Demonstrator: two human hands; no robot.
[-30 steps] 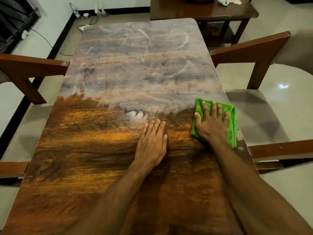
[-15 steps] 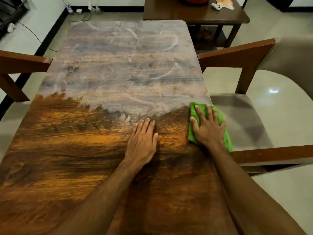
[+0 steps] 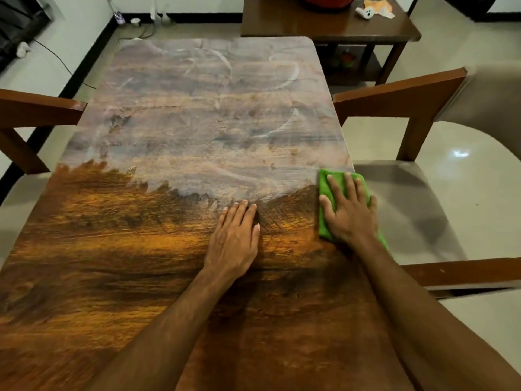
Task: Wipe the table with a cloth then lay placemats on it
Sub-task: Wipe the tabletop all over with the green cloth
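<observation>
The cloth (image 3: 323,221) is green, small and folded; it lies at the right edge of the tabletop (image 3: 197,122), about halfway along, and its lower corner seems to hang a little over that edge. The right hand (image 3: 351,215) lies flat on it with straight, spread fingers, pressing and not clutching; the left hand (image 3: 234,238) is also flat and open, on bare wood near the middle, holding nothing.

I judge the cloth soft, light and limp, perhaps damp, though the view does not show this well; it will fold or bunch if it is pushed by one corner, so a whole palm on its middle is the best hold; near the edge it could slip off.

The near half of the tabletop looks dark and glossy; the far half is grey and hazy with pale curved smears, so I think it is not yet wiped; to reach it one must lean forward.

A chair (image 3: 400,94) stands close at the right and another chair (image 3: 36,108) at the left; their backs could catch an elbow. A side table (image 3: 324,26) stands past the far end. No placemats are in view.
</observation>
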